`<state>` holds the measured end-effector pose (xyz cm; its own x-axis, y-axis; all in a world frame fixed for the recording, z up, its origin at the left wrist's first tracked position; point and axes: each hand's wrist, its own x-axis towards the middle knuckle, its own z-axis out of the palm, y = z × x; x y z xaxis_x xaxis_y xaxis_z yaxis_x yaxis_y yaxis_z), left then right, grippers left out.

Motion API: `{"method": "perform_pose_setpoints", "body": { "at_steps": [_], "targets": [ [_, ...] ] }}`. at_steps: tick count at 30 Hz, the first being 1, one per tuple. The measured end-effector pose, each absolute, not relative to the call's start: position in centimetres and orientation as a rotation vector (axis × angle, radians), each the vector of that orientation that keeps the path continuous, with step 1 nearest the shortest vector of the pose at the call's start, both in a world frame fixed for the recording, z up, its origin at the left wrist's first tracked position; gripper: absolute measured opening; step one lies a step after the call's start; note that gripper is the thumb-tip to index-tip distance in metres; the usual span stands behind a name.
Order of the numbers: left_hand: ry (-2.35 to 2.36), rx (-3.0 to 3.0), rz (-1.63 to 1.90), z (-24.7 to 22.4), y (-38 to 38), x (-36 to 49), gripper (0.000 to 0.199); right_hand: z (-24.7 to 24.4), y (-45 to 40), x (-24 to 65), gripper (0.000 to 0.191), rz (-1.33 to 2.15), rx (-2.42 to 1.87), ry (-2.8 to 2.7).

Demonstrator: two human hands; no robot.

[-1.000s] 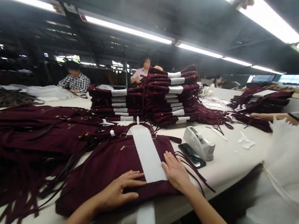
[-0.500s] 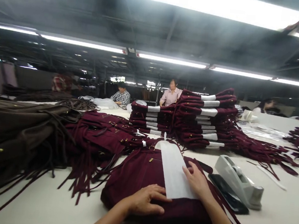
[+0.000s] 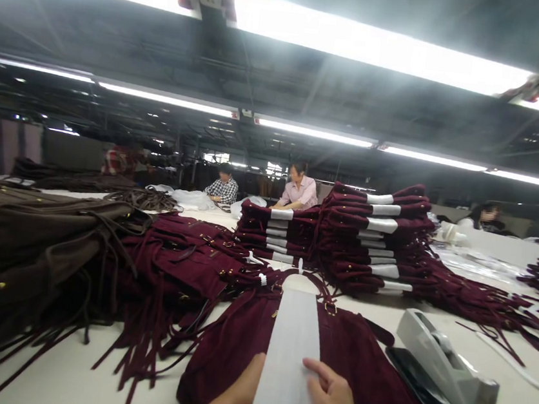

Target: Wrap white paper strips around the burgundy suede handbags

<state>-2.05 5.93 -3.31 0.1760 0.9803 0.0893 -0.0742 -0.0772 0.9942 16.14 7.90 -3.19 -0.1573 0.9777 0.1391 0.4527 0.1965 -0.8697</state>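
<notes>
A maroon cloth bag lies in front of me, with straps and a buckle at its far end. Down its middle runs a white paper strip, whose near end leaves the bottom of the view. My left hand is at the strip's left edge, its fingers hidden behind the paper. On the right side, my right hand touches the strip with its index finger stretched over the paper. Its other fingers are partly bent and I see nothing gripped in them.
A grey tape dispenser stands at the right. Behind the bag rise stacks of maroon bags with white bands. More maroon bags and brown bags lie at the left, straps trailing over the table. Several people work farther back.
The strip was slanted with its near edge on the bag; now it runs straighter towards me, past the view's bottom. Both hands have come nearer, the left going behind the strip. The view has tilted up.
</notes>
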Motion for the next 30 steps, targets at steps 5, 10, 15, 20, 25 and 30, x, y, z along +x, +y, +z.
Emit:
{"method": "perform_pose_setpoints", "body": {
  "at_steps": [5,10,15,20,25,30],
  "targets": [
    [0.949,1.090,1.311,-3.4,7.0,-2.7,0.066,-2.2,7.1,16.4,0.050,0.665,-1.537,-1.974],
    [0.912,1.118,1.283,-3.7,7.1,-2.5,0.089,-1.4,6.0,15.9,0.047,0.677,-1.465,-2.103],
    [0.936,1.329,1.245,-3.1,6.6,-2.4,0.097,-1.4,5.2,17.0,0.039,0.987,-1.218,-1.854],
    [0.996,1.335,1.162,-2.7,6.4,-2.5,0.055,-1.4,4.3,18.3,0.047,1.109,-1.132,-1.542],
    [1.015,1.099,1.171,-3.1,6.5,-2.7,0.064,-1.2,0.8,20.7,0.043,0.882,-1.135,-1.631],
    [0.988,0.834,1.266,-2.9,6.9,-3.4,0.061,-4.2,-2.9,24.0,0.045,0.330,-0.984,-2.061]
  ]
}}
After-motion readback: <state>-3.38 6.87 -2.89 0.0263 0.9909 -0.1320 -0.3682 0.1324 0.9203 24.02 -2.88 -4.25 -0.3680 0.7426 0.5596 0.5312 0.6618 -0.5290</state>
